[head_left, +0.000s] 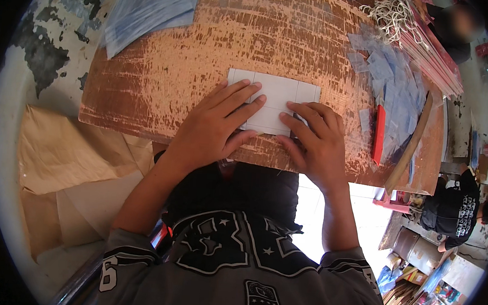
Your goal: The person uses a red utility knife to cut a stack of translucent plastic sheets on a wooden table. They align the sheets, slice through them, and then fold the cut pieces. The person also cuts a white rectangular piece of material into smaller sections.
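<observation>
A white rectangular sheet (278, 93) with faint crease lines lies flat on a worn orange-brown wooden board (206, 44). My left hand (215, 125) presses down on its near left part, fingers spread and pointing toward the far right. My right hand (315, 137) rests on the sheet's near right edge, fingers bent, fingertips touching the paper. Neither hand wraps around anything. The sheet's near edge is hidden under both hands.
A red utility knife (378, 133) lies right of my right hand beside several clear plastic pieces (396, 83). Blue-grey sheets (147, 7) sit at the far left, a string bundle (392, 16) far right. Brown paper (64, 164) lies below left. Another person (456, 207) crouches at right.
</observation>
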`<state>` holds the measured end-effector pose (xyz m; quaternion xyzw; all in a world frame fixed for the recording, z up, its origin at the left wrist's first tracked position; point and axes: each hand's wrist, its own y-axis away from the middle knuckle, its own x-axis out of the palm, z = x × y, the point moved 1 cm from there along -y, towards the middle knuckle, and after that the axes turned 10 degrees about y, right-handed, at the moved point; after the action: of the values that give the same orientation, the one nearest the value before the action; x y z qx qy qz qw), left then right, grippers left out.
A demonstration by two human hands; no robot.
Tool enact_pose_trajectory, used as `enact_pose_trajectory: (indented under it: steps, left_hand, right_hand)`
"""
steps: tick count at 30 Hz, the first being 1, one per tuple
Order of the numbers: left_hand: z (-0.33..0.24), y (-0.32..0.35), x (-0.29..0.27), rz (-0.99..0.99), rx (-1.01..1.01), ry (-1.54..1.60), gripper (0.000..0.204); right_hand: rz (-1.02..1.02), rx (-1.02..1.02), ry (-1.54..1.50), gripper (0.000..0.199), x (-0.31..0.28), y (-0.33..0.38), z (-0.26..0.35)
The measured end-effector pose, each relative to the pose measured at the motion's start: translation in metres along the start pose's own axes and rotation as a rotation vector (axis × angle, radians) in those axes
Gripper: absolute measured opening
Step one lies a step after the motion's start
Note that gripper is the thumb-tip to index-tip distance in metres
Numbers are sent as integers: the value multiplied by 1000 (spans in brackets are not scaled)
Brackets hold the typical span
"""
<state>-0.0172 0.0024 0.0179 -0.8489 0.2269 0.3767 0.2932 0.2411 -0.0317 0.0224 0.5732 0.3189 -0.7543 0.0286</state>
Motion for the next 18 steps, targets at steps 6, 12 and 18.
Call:
enact_pose_trajectory:
  steps: [6, 12, 18]
  left_hand:
    - [1, 0, 1, 2, -2, 8, 64]
    - [1, 0, 1, 3, -2, 11, 64]
    - [0, 1, 0, -9, -8, 18, 62]
  right_hand:
    - [-12, 12, -18, 38, 1, 1, -1]
    - [-7, 19, -24, 37, 3, 1, -2]
    - [0, 20, -34, 36, 3, 0, -2]
